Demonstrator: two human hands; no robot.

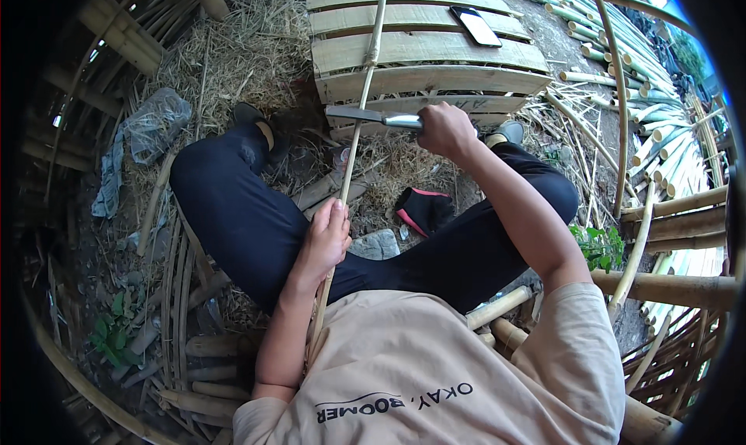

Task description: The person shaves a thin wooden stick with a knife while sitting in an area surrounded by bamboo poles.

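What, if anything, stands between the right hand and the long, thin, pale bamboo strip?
Only the flat grey metal blade the right hand holds, crossing the bamboo strip beyond the gripping left hand; nothing else visible.

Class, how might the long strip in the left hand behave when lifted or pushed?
The strip is probably fairly stiff, as it runs nearly straight beyond the left hand. It is likely light, being so thin. The knot partway along may make it roll unevenly.

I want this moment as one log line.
left hand: grips slender tan bamboo strip | right hand: holds grey metal-bladed tool across strip | black rectangular phone: on pale wooden slats
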